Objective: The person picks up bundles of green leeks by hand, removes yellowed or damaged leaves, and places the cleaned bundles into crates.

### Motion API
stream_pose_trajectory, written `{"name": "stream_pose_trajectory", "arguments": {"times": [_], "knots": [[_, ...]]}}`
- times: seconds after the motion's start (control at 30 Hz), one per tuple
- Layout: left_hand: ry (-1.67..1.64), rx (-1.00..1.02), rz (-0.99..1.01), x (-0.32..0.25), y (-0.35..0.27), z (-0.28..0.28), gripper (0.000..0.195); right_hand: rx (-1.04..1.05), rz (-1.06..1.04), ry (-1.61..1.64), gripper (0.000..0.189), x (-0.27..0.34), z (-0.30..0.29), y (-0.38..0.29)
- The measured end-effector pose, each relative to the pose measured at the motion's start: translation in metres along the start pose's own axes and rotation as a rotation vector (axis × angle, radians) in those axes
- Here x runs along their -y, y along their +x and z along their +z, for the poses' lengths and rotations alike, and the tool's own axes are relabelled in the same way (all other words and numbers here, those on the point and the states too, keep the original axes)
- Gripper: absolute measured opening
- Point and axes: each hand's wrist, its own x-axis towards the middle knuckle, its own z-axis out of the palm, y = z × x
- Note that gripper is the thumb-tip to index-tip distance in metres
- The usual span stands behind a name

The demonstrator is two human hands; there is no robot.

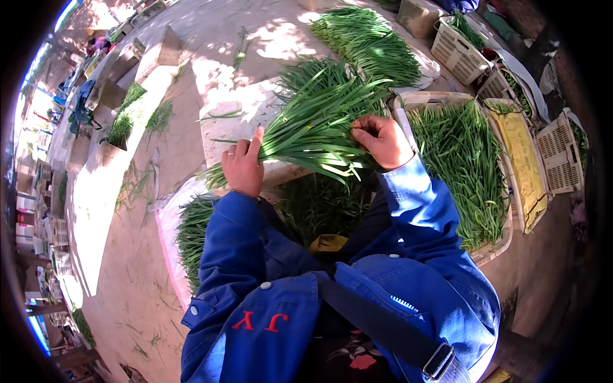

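Note:
My left hand point(243, 165), with a ring on one finger, grips a bunch of long flat green leaves point(306, 129), probably Chinese chives, near its pale stem end. The leaves fan out to the right over a pale board point(225, 131). At their tips is my right hand point(383, 141), thumb and forefinger pinched together at the edge of the leaves; whether a leaf is between them is hard to tell. More greens point(321, 76) lie on the board behind the bunch. Below the board, between my legs, is a dark heap of leaves point(321, 206).
A crate of greens point(455, 172) stands at my right, beside a yellow sack point(522, 163) and plastic baskets point(459, 50). Another pile of greens point(368, 45) lies beyond the board. At my left, greens point(195, 234) rest on a pale sheet point(167, 230). Concrete blocks point(160, 52) stand farther left.

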Motion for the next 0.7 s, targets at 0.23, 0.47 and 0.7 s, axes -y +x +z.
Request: {"name": "stream_pose_trajectory", "arguments": {"times": [0.23,0.47,0.7], "knots": [[0.016,-0.003,0.003,0.004,-0.002,0.001,0.069,0.009,-0.045,0.026,0.021,0.003,0.01,-0.004],[0.018,0.015,0.028,0.003,-0.003,0.0,0.07,-0.048,-0.124,-0.063,0.029,0.021,0.011,-0.02],[-0.003,0.001,0.036,0.003,-0.001,0.002,0.07,-0.167,-0.182,-0.175,0.021,0.004,0.017,-0.008]]}}
